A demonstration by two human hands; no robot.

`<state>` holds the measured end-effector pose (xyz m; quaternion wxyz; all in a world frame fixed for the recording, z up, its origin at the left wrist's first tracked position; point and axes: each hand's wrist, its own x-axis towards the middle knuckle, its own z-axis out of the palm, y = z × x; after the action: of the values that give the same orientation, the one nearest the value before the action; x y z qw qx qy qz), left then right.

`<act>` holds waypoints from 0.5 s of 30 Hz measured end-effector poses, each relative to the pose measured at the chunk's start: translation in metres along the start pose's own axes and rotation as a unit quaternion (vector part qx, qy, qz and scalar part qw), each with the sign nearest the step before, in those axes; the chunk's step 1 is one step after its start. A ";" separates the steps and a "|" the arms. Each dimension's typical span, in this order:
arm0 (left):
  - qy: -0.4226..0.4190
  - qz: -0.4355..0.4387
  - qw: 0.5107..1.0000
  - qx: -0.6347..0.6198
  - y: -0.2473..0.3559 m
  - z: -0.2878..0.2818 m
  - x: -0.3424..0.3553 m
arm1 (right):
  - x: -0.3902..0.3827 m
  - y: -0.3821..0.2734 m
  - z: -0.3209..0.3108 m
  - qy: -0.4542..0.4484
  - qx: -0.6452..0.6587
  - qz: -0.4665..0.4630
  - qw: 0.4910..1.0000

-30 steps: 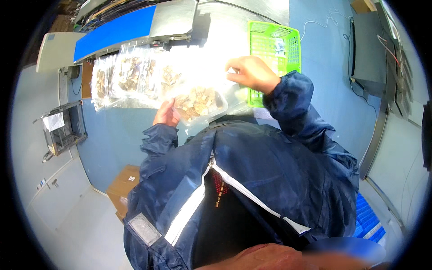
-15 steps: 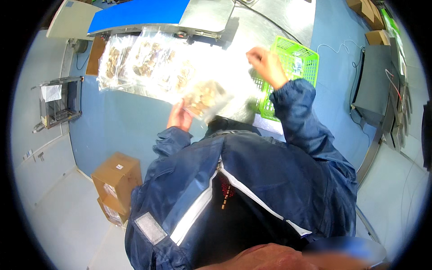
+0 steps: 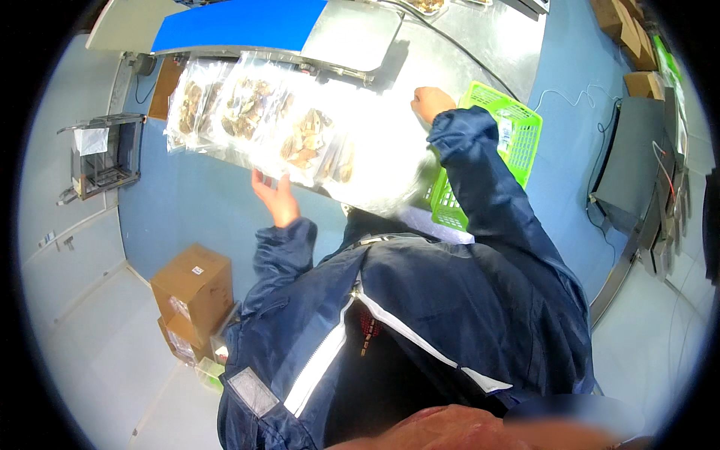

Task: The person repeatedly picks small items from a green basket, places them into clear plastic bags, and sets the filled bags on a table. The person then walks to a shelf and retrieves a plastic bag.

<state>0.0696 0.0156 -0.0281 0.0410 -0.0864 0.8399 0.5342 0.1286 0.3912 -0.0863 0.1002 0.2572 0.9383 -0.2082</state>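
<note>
Several clear plastic bags with brown, dried-looking pieces lie overlapping along the steel table's front edge: a left bag (image 3: 191, 105), a middle bag (image 3: 244, 109), a larger-pieced bag (image 3: 304, 142) and a right-hand bag (image 3: 341, 161), partly washed out by glare. My left hand (image 3: 277, 201) is open, fingers spread, just off the table edge below the bags and holding nothing. Over the table, left of the green plastic basket (image 3: 534, 133), my right hand (image 3: 433, 103) has its fingers curled together; anything within them is hidden. My right sleeve covers part of the basket.
A machine with a blue top (image 3: 240, 24) stands behind the bags. A black cable (image 3: 469, 52) crosses the steel table (image 3: 499, 34). Cardboard boxes (image 3: 191, 289) stand on the floor at the left, below a metal frame stand (image 3: 109, 154). A dark grey cabinet (image 3: 630, 154) is at the right.
The bag that was at my left hand now lies with the others on the table. My left hand has let go and moved left. My right hand remains near the basket, fingers curled.
</note>
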 end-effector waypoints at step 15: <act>-0.598 -0.196 0.766 -0.134 0.160 0.121 -0.076 | -0.155 -0.028 -0.122 -0.006 0.466 -0.119 0.877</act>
<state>0.1110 0.1989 0.0755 0.6267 0.0833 0.5303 0.5649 0.2355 0.3552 0.0776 -0.0508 0.1594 0.7560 -0.6329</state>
